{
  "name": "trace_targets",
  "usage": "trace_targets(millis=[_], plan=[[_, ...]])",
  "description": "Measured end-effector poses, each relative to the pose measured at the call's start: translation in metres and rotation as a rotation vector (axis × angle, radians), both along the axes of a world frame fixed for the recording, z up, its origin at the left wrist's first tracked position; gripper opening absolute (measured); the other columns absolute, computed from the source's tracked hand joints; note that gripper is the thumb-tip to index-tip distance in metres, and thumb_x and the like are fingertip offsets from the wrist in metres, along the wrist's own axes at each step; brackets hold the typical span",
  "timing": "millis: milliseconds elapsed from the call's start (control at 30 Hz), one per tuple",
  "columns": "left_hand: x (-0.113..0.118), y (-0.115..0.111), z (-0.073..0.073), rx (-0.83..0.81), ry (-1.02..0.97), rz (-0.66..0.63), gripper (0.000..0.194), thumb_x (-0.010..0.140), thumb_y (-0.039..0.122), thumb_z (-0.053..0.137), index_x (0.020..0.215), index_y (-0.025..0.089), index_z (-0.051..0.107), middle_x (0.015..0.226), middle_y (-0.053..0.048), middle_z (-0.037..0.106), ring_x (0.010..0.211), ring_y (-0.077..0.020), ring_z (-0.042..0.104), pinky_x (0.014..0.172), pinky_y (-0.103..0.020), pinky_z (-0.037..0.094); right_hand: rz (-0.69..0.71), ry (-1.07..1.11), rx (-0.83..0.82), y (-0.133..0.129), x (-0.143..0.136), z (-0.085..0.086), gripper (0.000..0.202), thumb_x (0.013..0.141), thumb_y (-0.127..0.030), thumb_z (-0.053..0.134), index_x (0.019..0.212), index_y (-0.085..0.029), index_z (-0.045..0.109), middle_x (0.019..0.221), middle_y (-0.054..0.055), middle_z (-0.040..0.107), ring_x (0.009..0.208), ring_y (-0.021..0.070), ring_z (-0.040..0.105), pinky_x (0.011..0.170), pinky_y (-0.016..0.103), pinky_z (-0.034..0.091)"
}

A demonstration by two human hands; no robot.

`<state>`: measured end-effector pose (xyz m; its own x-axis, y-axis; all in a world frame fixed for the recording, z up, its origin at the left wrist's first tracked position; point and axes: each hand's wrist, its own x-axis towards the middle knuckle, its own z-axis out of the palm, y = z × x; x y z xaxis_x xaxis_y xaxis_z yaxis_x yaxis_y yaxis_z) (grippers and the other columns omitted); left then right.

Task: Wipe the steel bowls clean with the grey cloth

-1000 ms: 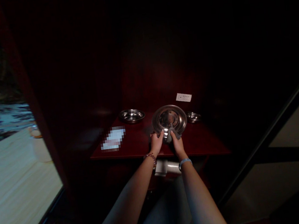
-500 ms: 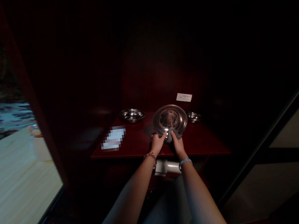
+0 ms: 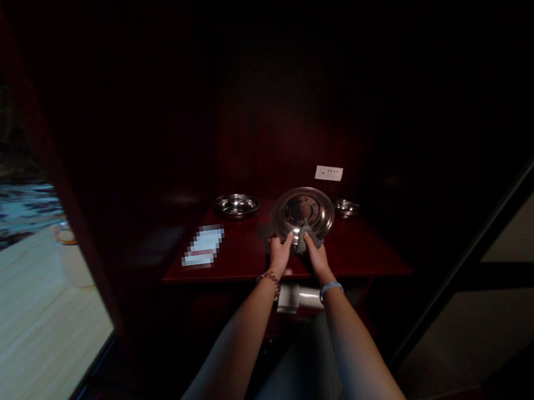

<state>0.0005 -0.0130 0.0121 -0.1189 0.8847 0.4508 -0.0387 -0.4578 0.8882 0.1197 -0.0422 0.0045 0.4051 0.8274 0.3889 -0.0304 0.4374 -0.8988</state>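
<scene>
Two bare forearms (image 3: 245, 339) of mine reached forward, a beaded bracelet (image 3: 270, 282) on the left wrist and a pale blue band (image 3: 331, 291) on the right. A pale surface (image 3: 25, 333) lay well off to my left with a jar (image 3: 76, 265) on it, and beneath the front edge of the dark red worktop (image 3: 356, 254) showed a white object (image 3: 287, 299) I could not make out. My left grip (image 3: 281, 256) was closed on the near rim of a steel dish (image 3: 301, 210), thumb on top; my right grip (image 3: 317, 257), just beside it, pinched a grey cloth (image 3: 308, 238) against the same rim. Little had changed over the last second: both grips had kept their places, and only the shine inside the dish had altered a touch, which I took for a slight tilt under a steady hold. The dish was over the middle of the worktop, its inside towards me; whether its underside touched down, I could not tell. A blurred pale item (image 3: 203, 247) lay to the left. Farther back, a shallow steel bowl (image 3: 236, 207) sat apart on the left, while a smaller bowl (image 3: 346, 208), close by the dish's right rim, crowded that side. Behind them was a wall socket (image 3: 329, 173).
</scene>
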Motion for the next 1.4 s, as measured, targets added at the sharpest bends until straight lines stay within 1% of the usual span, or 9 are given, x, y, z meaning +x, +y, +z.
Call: trace_targets(millis=[167, 300, 467, 633, 733, 867, 933, 1067, 1400], plan=[[-0.0021, 0.0018, -0.0010, 0.015, -0.047, 0.089, 0.029, 0.084, 0.038, 0.062, 0.084, 0.012, 0.074, 0.090, -0.012, 0.076, 0.089, -0.0241, 0.069, 0.087, -0.036, 0.051, 0.008, 0.028, -0.012, -0.0021, -0.0028, 0.0030, 0.052, 0.076, -0.048, 0.070, 0.116, -0.015, 0.070, 0.118, 0.008, 0.073, 0.115, 0.0241, 0.065, 0.102, 0.036, 0.048], [-0.0018, 0.0035, -0.0031, 0.014, -0.093, 0.109, 0.028, 0.083, 0.039, 0.064, 0.084, 0.013, 0.074, 0.091, -0.012, 0.075, 0.091, -0.0232, 0.067, 0.089, -0.035, 0.049, 0.006, 0.018, -0.001, -0.0038, -0.0034, 0.0048, 0.051, 0.077, -0.048, 0.070, 0.115, -0.014, 0.070, 0.116, 0.008, 0.073, 0.115, 0.0241, 0.065, 0.102, 0.036, 0.048], [-0.0014, 0.0028, -0.0038, 0.002, -0.013, 0.135, 0.026, 0.083, 0.038, 0.065, 0.084, 0.014, 0.075, 0.091, -0.012, 0.075, 0.095, -0.0245, 0.065, 0.094, -0.037, 0.047, -0.026, 0.009, 0.002, -0.0035, -0.0021, 0.0047, 0.050, 0.077, -0.047, 0.070, 0.115, -0.015, 0.070, 0.118, 0.008, 0.073, 0.116, 0.0241, 0.064, 0.103, 0.036, 0.047], [0.0002, 0.0022, -0.0064, 0.007, 0.088, 0.086, 0.026, 0.076, 0.036, 0.072, 0.091, 0.015, 0.076, 0.098, -0.012, 0.075, 0.105, -0.0259, 0.062, 0.099, -0.038, 0.044, -0.026, 0.015, 0.007, -0.0020, -0.0004, 0.0033, 0.050, 0.077, -0.047, 0.069, 0.115, -0.015, 0.070, 0.121, 0.009, 0.071, 0.116, 0.0240, 0.064, 0.104, 0.037, 0.046], [0.0008, 0.0025, -0.0083, -0.017, 0.108, 0.042, 0.028, 0.073, 0.036, 0.075, 0.090, 0.014, 0.077, 0.096, -0.013, 0.075, 0.103, -0.0264, 0.063, 0.097, -0.038, 0.046, -0.028, 0.013, 0.006, -0.0016, 0.0008, 0.0026, 0.049, 0.077, -0.047, 0.069, 0.115, -0.015, 0.070, 0.122, 0.008, 0.071, 0.116, 0.0239, 0.064, 0.104, 0.037, 0.046], [0.0008, 0.0038, -0.0095, -0.024, 0.071, 0.011, 0.023, 0.074, 0.035, 0.074, 0.084, 0.015, 0.077, 0.088, -0.011, 0.076, 0.099, -0.0252, 0.066, 0.097, -0.037, 0.047, -0.021, -0.004, 0.006, -0.0009, 0.0015, 0.0018, 0.047, 0.078, -0.046, 0.069, 0.114, -0.015, 0.071, 0.119, 0.008, 0.072, 0.115, 0.0240, 0.065, 0.104, 0.037, 0.046], [0.0010, 0.0049, -0.0094, -0.003, 0.048, -0.002, 0.022, 0.076, 0.034, 0.073, 0.086, 0.015, 0.077, 0.091, -0.011, 0.077, 0.097, -0.0239, 0.067, 0.097, -0.037, 0.046, -0.020, -0.010, 0.006, -0.0005, 0.0013, 0.0012, 0.046, 0.079, -0.046, 0.068, 0.114, -0.015, 0.071, 0.119, 0.009, 0.072, 0.115, 0.0239, 0.065, 0.104, 0.037, 0.047], [0.0015, 0.0074, -0.0084, 0.046, 0.011, -0.002, 0.023, 0.080, 0.032, 0.069, 0.092, 0.014, 0.076, 0.099, -0.013, 0.076, 0.095, -0.0234, 0.069, 0.095, -0.038, 0.048, -0.016, -0.001, 0.007, 0.0005, 0.0002, -0.0001, 0.048, 0.079, -0.047, 0.069, 0.115, -0.015, 0.070, 0.119, 0.009, 0.072, 0.115, 0.0234, 0.065, 0.104, 0.037, 0.047], [-0.0012, 0.0095, -0.0091, 0.008, -0.110, 0.084, 0.026, 0.083, 0.037, 0.066, 0.086, 0.013, 0.074, 0.093, -0.013, 0.075, 0.091, -0.0237, 0.068, 0.088, -0.036, 0.050, -0.004, 0.019, 0.004, 0.0010, -0.0019, -0.0001, 0.050, 0.078, -0.047, 0.069, 0.116, -0.015, 0.070, 0.119, 0.009, 0.072, 0.115, 0.0239, 0.065, 0.102, 0.037, 0.048]])
